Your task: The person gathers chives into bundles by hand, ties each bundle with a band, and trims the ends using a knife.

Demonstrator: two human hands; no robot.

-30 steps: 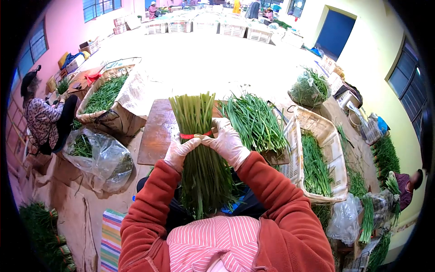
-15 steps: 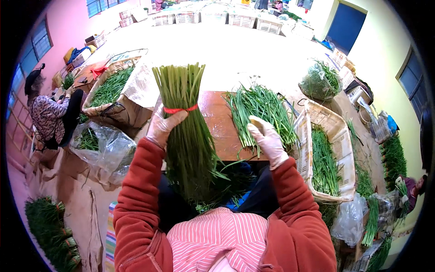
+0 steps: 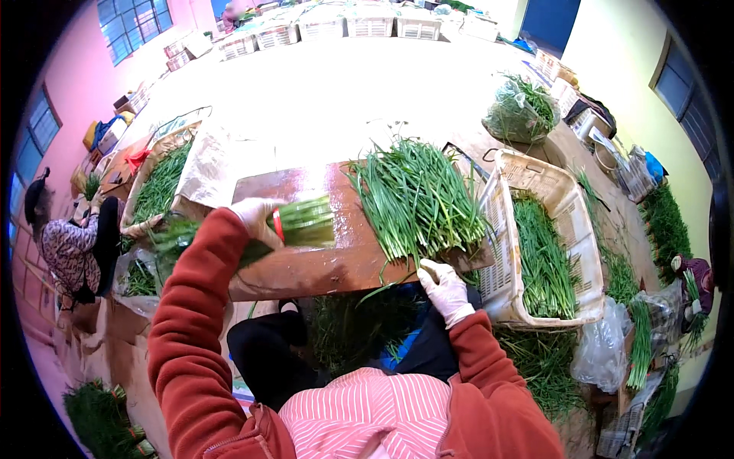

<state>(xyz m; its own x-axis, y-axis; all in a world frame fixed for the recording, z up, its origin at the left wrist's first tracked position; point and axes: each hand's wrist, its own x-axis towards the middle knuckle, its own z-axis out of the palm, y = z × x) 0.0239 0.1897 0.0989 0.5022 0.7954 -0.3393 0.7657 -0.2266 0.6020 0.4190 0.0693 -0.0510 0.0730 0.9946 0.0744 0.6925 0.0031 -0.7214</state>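
My gloved left hand (image 3: 258, 218) grips a bunch of garlic chives (image 3: 307, 222) tied with a red band (image 3: 277, 225). The bunch lies sideways over the left part of a wet brown tabletop (image 3: 306, 277), pale stem ends to the right. Its leaves trail left past my forearm, blurred. My gloved right hand (image 3: 445, 294) is at the table's near edge, fingers drawn together. A thin green stalk reaches its fingertips; whether they pinch it is unclear. Just beyond lies a loose pile of chives (image 3: 420, 200), stem ends toward me.
Right of the table stands a cream plastic crate (image 3: 514, 294) of chives. A bagged bundle (image 3: 524, 111) sits beyond it. At left, a co-worker (image 3: 73, 245) sits beside a lined basket (image 3: 191, 180) of greens. Loose leaves (image 3: 348, 329) lie below the table between my legs.
My left hand has swung the tied bunch from upright to sideways, moving it lower and leftward. My right hand has dropped from beside the pile to the table's near edge. The view has shifted.
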